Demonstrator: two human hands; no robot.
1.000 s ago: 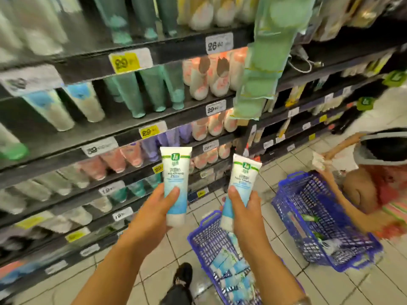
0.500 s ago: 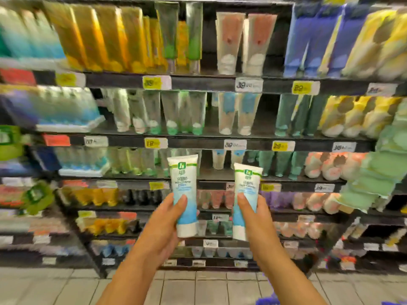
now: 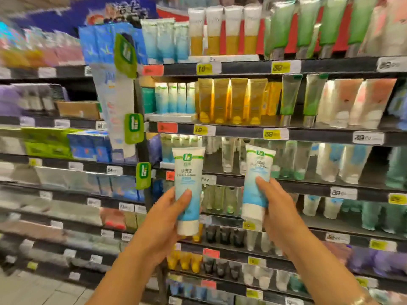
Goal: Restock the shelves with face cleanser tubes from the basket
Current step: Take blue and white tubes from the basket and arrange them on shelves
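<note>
I hold two white-and-blue face cleanser tubes with green logos upright, caps down, in front of the shelves. My left hand (image 3: 167,219) grips the left tube (image 3: 189,172) around its lower half. In my right hand (image 3: 278,210) is the right tube (image 3: 257,170), tilted slightly left. Matching blue-white tubes (image 3: 174,100) stand in a row on the shelf (image 3: 242,129) above, at upper left of the tubes I hold. The basket is out of view.
Dark shelves full of tubes in yellow, green, pink and clear fill the view, with yellow and white price tags along their edges. A hanging strip of blue packets with green tags (image 3: 123,84) juts out at the left upright. Tiled floor (image 3: 33,289) shows at bottom left.
My view has swung up from the basket and floor to the upper shelves. Both hands have kept their tubes raised; the basket and the other person have left the view.
</note>
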